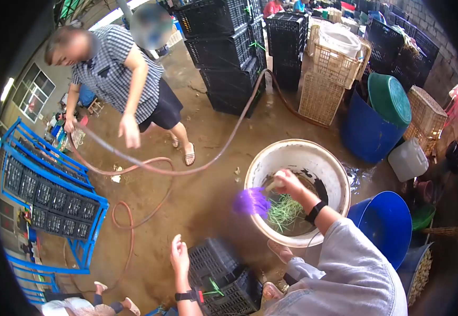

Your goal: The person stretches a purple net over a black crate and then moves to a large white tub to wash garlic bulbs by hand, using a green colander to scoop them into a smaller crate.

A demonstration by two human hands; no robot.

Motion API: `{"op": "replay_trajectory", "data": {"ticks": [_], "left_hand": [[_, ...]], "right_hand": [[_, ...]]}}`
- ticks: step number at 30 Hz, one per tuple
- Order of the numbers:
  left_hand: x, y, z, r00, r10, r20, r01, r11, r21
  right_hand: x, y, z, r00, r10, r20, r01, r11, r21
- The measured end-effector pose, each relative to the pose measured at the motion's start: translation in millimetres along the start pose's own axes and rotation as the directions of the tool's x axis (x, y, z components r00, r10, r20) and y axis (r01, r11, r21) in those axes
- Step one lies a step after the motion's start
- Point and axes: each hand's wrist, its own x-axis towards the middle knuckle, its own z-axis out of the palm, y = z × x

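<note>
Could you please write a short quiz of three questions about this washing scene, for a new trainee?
1. True or false: the right hand is over the white tub.
2. What lies in the water inside the tub? A) green stalks B) red fruit C) plates
3. What thing is nearest to the left hand?

Key:
1. True. The right hand holds the handle of a purple brush at the tub's rim.
2. A.
3. A black crate on the wet floor; the left hand is open and holds nothing.
</note>
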Motion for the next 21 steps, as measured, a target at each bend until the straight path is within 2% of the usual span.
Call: {"op": "replay_trajectory", "data": {"ticks": [1, 2, 3, 4, 5, 6, 8, 9, 13, 14, 16, 18, 19, 21], "left_hand": [[-5.4, 6.0, 11.7, 0.998, -0.042, 0.039, 0.041, 0.999, 0.032], [-9.3, -15.3, 28.5, 0.996, -0.02, 0.083, 0.023, 0.999, -0.039], [-20.2, -17.4, 42.2, 0.989, -0.073, 0.131, 0.082, 0.994, -0.067], [-32.5, -16.0, 54.6, 0.981, -0.088, 0.175, 0.108, 0.988, -0.109], [-44.0, -14.7, 65.1, 0.961, -0.162, 0.226, 0.174, 0.984, -0.035], [-56.3, -28.5, 78.6, 0.953, -0.156, 0.26, 0.179, 0.981, -0.069], [-80.5, -13.8, 95.0, 0.914, -0.256, 0.315, 0.281, 0.959, -0.034], [-93.2, -20.7, 102.9, 0.895, -0.281, 0.346, 0.31, 0.95, -0.03], [-129.6, -37.4, 111.8, 0.835, -0.355, 0.42, 0.391, 0.92, -0.001], [-135.7, -42.3, 110.9, 0.854, -0.313, 0.416, 0.346, 0.938, -0.004], [-138.5, -22.3, 105.5, 0.905, -0.272, 0.327, 0.278, 0.96, 0.029], [-127.2, 28.3, 97.6, 0.952, -0.237, 0.195, 0.255, 0.964, -0.074], [-116.7, 53.6, 94.7, 0.981, -0.143, 0.129, 0.151, 0.987, -0.05], [-101.0, 92.9, 84.6, 0.999, 0.04, 0.008, -0.041, 0.995, 0.094]], "right_hand": [[-0.6, 10.6, -0.6, 0.997, 0.04, 0.065, -0.043, 0.997, 0.058], [2.9, 24.8, -4.4, 0.99, 0.077, 0.12, -0.082, 0.996, 0.04], [-5.6, 31.7, -1.3, 0.991, 0.118, 0.063, -0.122, 0.99, 0.068], [-11.6, 36.9, -2.8, 0.98, 0.196, 0.036, -0.196, 0.98, 0.016], [-10.1, 51.8, -9.7, 0.966, 0.251, 0.063, -0.252, 0.968, 0.011], [-10.1, 66.8, -17.8, 0.948, 0.306, 0.086, -0.308, 0.951, 0.01], [-23.6, 70.2, -23.9, 0.926, 0.377, -0.001, -0.376, 0.926, 0.034], [-28.7, 66.0, -25.6, 0.913, 0.407, 0.007, -0.407, 0.912, 0.046], [-37.6, 63.3, -15.0, 0.926, 0.376, 0.031, -0.365, 0.915, -0.172], [-38.0, 59.9, -4.5, 0.917, 0.391, 0.073, -0.371, 0.907, -0.199], [-40.5, 52.9, 23.1, 0.888, 0.325, 0.325, -0.255, 0.937, -0.24], [-55.4, 39.6, 62.4, 0.789, 0.264, 0.555, -0.133, 0.955, -0.265], [-67.1, 26.5, 84.7, 0.738, 0.338, 0.584, -0.134, 0.922, -0.364], [-87.1, 32.2, 118.6, 0.643, 0.306, 0.703, -0.103, 0.943, -0.316]]}}
